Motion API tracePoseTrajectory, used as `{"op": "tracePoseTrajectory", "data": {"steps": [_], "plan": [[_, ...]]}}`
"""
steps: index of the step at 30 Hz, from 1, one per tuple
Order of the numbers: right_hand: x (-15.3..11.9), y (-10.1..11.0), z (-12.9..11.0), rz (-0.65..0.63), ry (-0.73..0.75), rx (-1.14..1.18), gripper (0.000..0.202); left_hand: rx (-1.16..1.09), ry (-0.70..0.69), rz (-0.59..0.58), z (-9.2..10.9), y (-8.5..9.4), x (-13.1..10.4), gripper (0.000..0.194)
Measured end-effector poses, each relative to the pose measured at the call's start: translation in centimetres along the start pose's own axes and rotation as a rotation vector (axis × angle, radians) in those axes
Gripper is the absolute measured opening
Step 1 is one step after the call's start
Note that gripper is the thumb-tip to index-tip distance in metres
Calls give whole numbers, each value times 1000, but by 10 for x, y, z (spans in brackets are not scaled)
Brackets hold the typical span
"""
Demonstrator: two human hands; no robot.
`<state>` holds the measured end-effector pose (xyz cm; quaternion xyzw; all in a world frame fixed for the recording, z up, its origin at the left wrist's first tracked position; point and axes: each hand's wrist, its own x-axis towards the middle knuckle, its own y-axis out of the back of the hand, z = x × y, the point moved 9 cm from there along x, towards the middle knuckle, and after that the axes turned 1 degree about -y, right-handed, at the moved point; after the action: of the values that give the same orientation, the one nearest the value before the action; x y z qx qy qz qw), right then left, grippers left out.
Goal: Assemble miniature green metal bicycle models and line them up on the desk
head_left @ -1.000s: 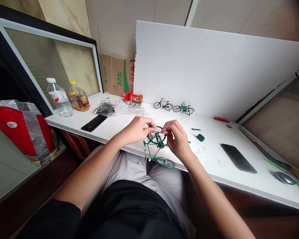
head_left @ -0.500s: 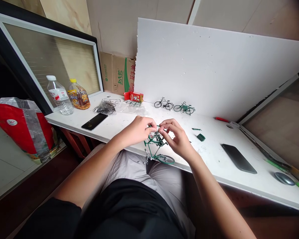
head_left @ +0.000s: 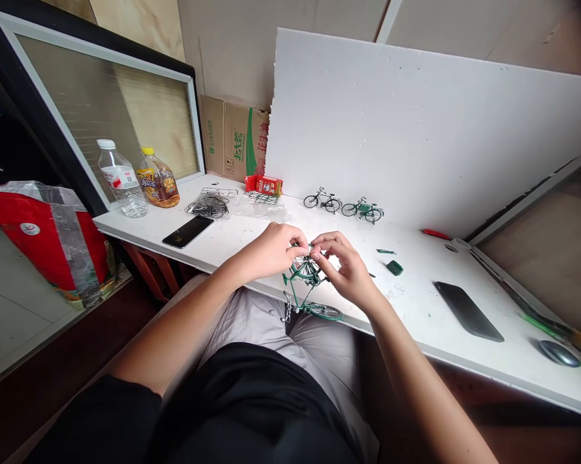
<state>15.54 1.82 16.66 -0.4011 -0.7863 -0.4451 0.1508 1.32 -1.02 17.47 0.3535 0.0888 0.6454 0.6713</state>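
A green model bicycle [head_left: 300, 290] hangs over the table's front edge, its rear wheel up between my hands and its front wheel low, near my lap. My left hand [head_left: 281, 250] pinches the upper wheel's rim area from the left. From the right, my right hand [head_left: 341, 261] closes thumb and fingers at the same wheel's top; the fingertips of both hands nearly touch. Whether a small part sits between them is too small to tell. A small green box-shaped part [head_left: 394, 267] and a thin green piece [head_left: 385, 251] lie to the right.
Two finished-looking model bicycles [head_left: 322, 201] [head_left: 362, 209] stand at the back by a white board [head_left: 416, 129]. Left are two bottles [head_left: 123, 187] [head_left: 158, 180], a phone [head_left: 188, 231] and bagged parts [head_left: 207, 205]. Right are a dark phone-like slab [head_left: 469, 310] and a mouse [head_left: 558, 353].
The view has shifted slightly, so the surroundings sit a little farther right. Both hands remain at the upper wheel with hardly any change in their grip.
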Motion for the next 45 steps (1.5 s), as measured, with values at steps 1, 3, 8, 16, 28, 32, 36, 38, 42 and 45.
{"op": "tracePoseTrajectory", "data": {"steps": [1,3,8,16,28,32,36,38,42,45], "plan": [[0,0,0,1,-2,2,12,-2,4,-1,0,0,0,14],[0,0,1,6,-5,2,12,-5,5,-2,0,0,0,14],[0,3,0,8,7,3,10,19,-16,6,2,0,-1,16],[-1,-1,15,-2,-113,86,19,36,-12,-10,0,-3,1,16],[-4,-6,39,-79,-290,331,20,74,-17,-7,0,-5,1,16],[-5,-8,42,-98,-356,377,25,69,-15,-11,-2,-9,1,17],[-5,-9,43,-109,-378,400,26,62,14,-24,-6,-12,1,19],[-6,-10,45,-111,-394,399,28,85,12,-21,-6,-12,1,18],[-7,-11,50,-107,-419,437,29,81,-6,-19,-5,-12,2,17],[-8,-11,53,-109,-423,477,28,52,-22,-28,-5,-12,3,16]]}}
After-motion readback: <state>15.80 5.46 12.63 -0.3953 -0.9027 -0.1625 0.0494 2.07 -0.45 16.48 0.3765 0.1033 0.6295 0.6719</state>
